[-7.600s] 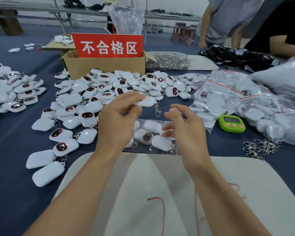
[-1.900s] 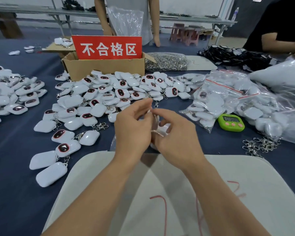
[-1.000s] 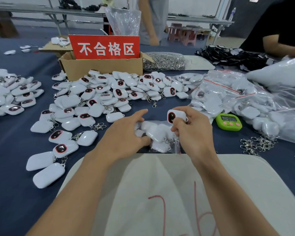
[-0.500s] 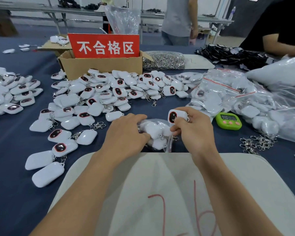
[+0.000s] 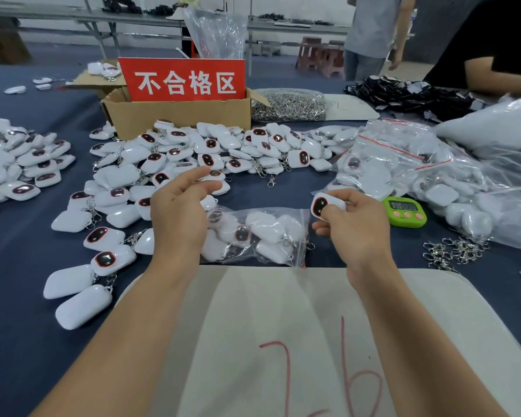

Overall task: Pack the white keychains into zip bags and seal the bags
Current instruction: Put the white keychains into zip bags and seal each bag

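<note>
A clear zip bag (image 5: 262,233) holding several white keychains lies flat on the blue table between my hands. My left hand (image 5: 178,212) hovers over the bag's left end with fingers relaxed, holding nothing. My right hand (image 5: 355,227), just right of the bag, pinches a single white keychain (image 5: 325,204) whose dark, red-ringed face points up. Behind the bag spreads a heap of loose white keychains (image 5: 208,152); more (image 5: 82,305) lie at the near left.
A cardboard box (image 5: 178,115) with a red sign stands behind the heap. Filled zip bags (image 5: 403,164) pile up on the right beside a green timer (image 5: 405,210) and loose metal clasps (image 5: 451,251). A white mat (image 5: 283,326) lies in front of me. Other people work at the back.
My left hand has lifted off the bag, which now lies spread out flat. My right hand has moved right, away from the bag, still holding the single keychain.
</note>
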A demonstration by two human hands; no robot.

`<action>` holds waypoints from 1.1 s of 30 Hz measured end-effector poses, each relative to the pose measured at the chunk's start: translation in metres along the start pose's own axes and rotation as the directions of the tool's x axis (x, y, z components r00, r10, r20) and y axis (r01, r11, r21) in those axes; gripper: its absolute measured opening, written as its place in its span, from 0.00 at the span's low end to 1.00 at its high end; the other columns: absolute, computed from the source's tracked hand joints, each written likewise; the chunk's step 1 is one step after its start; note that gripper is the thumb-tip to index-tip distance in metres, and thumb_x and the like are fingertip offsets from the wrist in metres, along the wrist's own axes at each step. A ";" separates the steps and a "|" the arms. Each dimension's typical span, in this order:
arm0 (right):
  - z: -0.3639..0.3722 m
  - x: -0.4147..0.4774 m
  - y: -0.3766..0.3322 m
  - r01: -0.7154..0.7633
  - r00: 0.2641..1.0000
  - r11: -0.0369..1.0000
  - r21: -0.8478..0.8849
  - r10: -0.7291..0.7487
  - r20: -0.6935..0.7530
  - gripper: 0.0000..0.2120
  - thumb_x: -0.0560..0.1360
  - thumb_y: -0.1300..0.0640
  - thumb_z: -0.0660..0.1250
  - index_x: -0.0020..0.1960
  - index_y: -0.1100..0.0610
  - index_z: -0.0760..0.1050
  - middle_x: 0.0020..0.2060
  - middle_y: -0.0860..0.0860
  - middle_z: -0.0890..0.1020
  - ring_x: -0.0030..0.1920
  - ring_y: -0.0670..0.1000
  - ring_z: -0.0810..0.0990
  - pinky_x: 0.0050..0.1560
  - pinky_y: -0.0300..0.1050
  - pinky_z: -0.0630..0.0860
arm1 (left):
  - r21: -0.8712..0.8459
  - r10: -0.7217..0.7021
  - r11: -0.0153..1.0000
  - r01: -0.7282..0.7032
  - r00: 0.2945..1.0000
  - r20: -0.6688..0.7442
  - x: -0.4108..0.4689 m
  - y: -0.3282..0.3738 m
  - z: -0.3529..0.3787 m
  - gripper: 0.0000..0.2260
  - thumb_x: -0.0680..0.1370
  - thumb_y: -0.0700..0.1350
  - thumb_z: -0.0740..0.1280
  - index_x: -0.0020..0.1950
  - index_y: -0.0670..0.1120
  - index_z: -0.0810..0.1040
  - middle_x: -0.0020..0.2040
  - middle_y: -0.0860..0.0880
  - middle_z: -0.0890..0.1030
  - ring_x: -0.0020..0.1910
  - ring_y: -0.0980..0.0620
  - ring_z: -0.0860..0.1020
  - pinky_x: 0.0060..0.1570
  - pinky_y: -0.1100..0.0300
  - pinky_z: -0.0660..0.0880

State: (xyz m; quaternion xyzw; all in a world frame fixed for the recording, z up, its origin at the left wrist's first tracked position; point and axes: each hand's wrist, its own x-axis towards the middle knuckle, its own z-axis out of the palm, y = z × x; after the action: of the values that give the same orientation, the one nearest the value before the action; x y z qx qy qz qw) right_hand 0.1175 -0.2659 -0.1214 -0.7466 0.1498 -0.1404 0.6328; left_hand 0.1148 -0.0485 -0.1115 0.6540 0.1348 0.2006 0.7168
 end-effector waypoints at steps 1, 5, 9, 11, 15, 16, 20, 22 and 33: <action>0.000 0.000 0.000 0.009 1.000 1.000 -0.013 -0.010 -0.019 0.08 0.73 0.60 0.71 0.42 0.47 0.83 0.33 0.44 0.85 0.31 0.44 0.81 0.38 0.41 0.78 | -0.005 0.012 1.000 -0.012 1.000 -0.009 0.000 0.001 0.001 0.14 0.71 0.41 0.71 0.43 0.60 0.88 0.51 0.55 0.88 0.60 0.61 0.80 0.59 0.65 0.72; -0.002 0.001 0.000 0.029 0.999 0.999 -0.044 -0.031 -0.030 0.05 0.71 0.57 0.74 0.41 0.47 0.83 0.31 0.40 0.84 0.28 0.39 0.75 0.28 0.30 0.69 | 0.082 0.105 0.991 -0.103 0.994 -0.028 0.001 -0.001 0.001 0.14 0.73 0.40 0.68 0.45 0.59 0.87 0.47 0.55 0.88 0.50 0.67 0.81 0.52 0.70 0.74; -0.001 0.000 -0.001 0.041 0.999 0.997 -0.069 -0.042 -0.009 0.04 0.71 0.57 0.76 0.42 0.49 0.82 0.32 0.43 0.85 0.29 0.41 0.76 0.33 0.35 0.71 | 0.499 0.125 0.850 -0.170 0.985 0.122 0.001 -0.012 0.001 0.22 0.73 0.34 0.60 0.43 0.60 0.85 0.38 0.62 0.84 0.36 0.63 0.78 0.36 0.70 0.73; 0.000 0.000 0.000 0.046 0.999 0.995 -0.083 -0.046 0.002 0.05 0.71 0.57 0.76 0.42 0.48 0.82 0.33 0.43 0.85 0.29 0.42 0.78 0.32 0.35 0.72 | 0.646 0.101 0.741 -0.185 0.981 0.165 -0.004 -0.015 0.002 0.22 0.71 0.34 0.61 0.47 0.59 0.86 0.37 0.61 0.83 0.41 0.61 0.80 0.44 0.60 0.76; 0.000 -0.001 -0.001 0.062 0.998 0.994 -0.095 -0.060 0.022 0.05 0.71 0.56 0.76 0.42 0.48 0.81 0.33 0.43 0.85 0.29 0.43 0.79 0.31 0.34 0.72 | 0.608 0.186 0.756 -0.243 0.970 0.157 -0.004 -0.014 0.002 0.22 0.71 0.36 0.60 0.53 0.57 0.86 0.41 0.63 0.83 0.46 0.63 0.80 0.51 0.61 0.77; 0.000 -0.001 -0.001 0.064 0.998 0.993 -0.098 -0.062 0.022 0.05 0.71 0.56 0.76 0.42 0.48 0.81 0.33 0.43 0.85 0.30 0.44 0.79 0.31 0.34 0.72 | 0.584 0.207 0.766 -0.268 0.963 0.171 -0.005 -0.013 0.003 0.22 0.72 0.37 0.60 0.53 0.57 0.86 0.42 0.64 0.83 0.45 0.66 0.79 0.50 0.66 0.75; 0.000 -0.001 -0.002 0.066 0.997 0.992 -0.110 -0.063 0.033 0.05 0.71 0.57 0.75 0.42 0.48 0.81 0.32 0.43 0.85 0.31 0.44 0.80 0.33 0.37 0.73 | 0.515 0.254 0.760 -0.396 0.910 0.327 -0.016 -0.012 0.012 0.23 0.73 0.40 0.59 0.60 0.59 0.84 0.50 0.64 0.84 0.52 0.68 0.77 0.52 0.64 0.73; 0.000 -0.002 -0.002 0.070 0.997 0.991 -0.117 -0.065 0.042 0.05 0.71 0.57 0.75 0.42 0.48 0.81 0.32 0.43 0.85 0.31 0.44 0.80 0.33 0.37 0.73 | 0.508 0.233 0.747 -0.429 0.885 0.403 -0.020 -0.012 0.015 0.25 0.72 0.44 0.59 0.65 0.60 0.81 0.54 0.63 0.84 0.58 0.65 0.75 0.60 0.58 0.74; 0.000 -0.007 -0.007 0.092 0.993 0.990 -0.105 -0.084 0.078 0.08 0.70 0.61 0.73 0.39 0.49 0.81 0.32 0.43 0.85 0.29 0.41 0.79 0.29 0.29 0.71 | 0.430 0.170 0.744 -0.511 0.768 0.618 -0.031 -0.008 0.020 0.29 0.74 0.44 0.57 0.74 0.60 0.73 0.62 0.63 0.80 0.66 0.66 0.69 0.70 0.64 0.62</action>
State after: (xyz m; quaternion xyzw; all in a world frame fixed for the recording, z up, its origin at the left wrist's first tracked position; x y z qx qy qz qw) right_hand 0.1113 -0.2621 -0.1143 -0.7905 0.1008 -0.1321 0.5896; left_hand 0.0975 -0.0807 -0.1193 0.8812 -0.1466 0.0903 0.4403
